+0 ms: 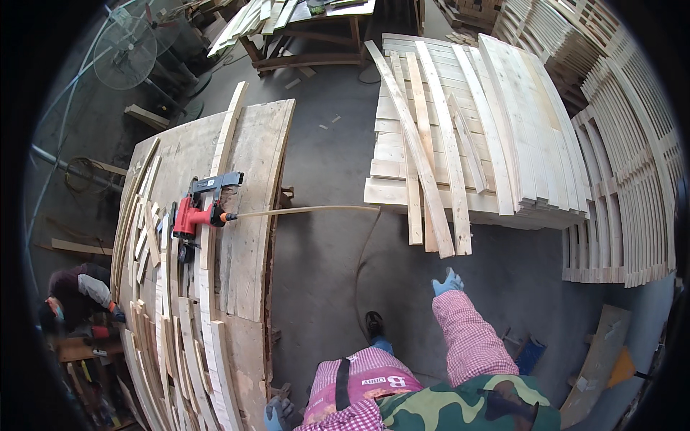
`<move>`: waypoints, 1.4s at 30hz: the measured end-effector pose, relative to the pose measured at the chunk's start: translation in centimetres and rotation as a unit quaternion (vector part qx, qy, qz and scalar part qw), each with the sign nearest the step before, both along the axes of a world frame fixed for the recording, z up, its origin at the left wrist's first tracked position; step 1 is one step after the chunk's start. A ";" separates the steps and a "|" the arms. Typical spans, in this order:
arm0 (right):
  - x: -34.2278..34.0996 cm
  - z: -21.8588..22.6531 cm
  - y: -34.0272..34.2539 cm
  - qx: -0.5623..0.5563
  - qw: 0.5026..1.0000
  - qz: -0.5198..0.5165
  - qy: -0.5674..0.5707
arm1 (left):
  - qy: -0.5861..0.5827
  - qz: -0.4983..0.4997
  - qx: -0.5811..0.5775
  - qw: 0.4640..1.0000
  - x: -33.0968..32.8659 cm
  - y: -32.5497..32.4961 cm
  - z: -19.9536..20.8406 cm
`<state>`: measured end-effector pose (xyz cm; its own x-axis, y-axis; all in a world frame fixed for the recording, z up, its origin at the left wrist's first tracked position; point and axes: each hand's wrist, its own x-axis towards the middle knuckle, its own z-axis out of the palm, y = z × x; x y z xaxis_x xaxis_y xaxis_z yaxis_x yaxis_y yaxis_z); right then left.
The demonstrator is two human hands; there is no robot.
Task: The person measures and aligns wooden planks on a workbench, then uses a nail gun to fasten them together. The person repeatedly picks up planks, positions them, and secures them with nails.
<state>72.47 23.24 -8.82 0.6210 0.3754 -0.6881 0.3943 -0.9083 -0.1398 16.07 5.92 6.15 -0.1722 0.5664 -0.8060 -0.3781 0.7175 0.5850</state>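
Observation:
My right hand [447, 282], in a light blue glove, reaches forward with thumb and fingers apart. It is just short of the near ends of several loose wooden strips [442, 151] and appears to hold nothing. Those strips lie on a large stack of pale boards [528, 122]. My left hand [279, 414], gloved in grey and blue, hangs low beside the near end of the wooden worktable [251, 287]. Its fingers are too small and dark to make out. A red and black nail gun [194, 219] rests on the worktable, joined to an air hose [309, 210].
Wooden strips [187, 345] cover the worktable's left part. The hose crosses the gap and drops to the floor near my foot [374, 325]. Tall stacks of slatted wood [625, 165] stand at right. Another person [83, 294] bends at the far left, below a fan [126, 50].

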 end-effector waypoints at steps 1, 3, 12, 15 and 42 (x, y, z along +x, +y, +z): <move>0.6 -0.5 0.8 -0.001 1.000 -0.004 -0.019 | 0.019 -0.007 -0.019 1.000 -0.3 -0.2 0.2; 1.5 -1.0 2.7 0.005 0.999 -0.014 -0.044 | 0.030 -0.030 -0.039 0.998 -0.4 -0.5 0.5; 5.9 -8.9 9.2 0.034 0.994 -0.043 -0.092 | 0.032 -0.108 -0.101 0.988 -0.4 -0.4 1.3; 6.0 -11.5 10.4 0.013 0.993 -0.073 -0.091 | 0.027 -0.122 -0.106 0.986 -0.5 0.2 1.0; -5.8 8.6 7.7 0.339 0.579 -0.335 0.662 | -0.175 -0.084 -0.024 0.981 -0.8 2.5 -6.5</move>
<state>66.67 30.97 -0.21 -0.1193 0.8179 -0.5629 -0.8741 -0.3554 -0.3311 15.32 8.47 -0.31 0.2135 0.5233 -0.8250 -0.4235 0.8106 0.4046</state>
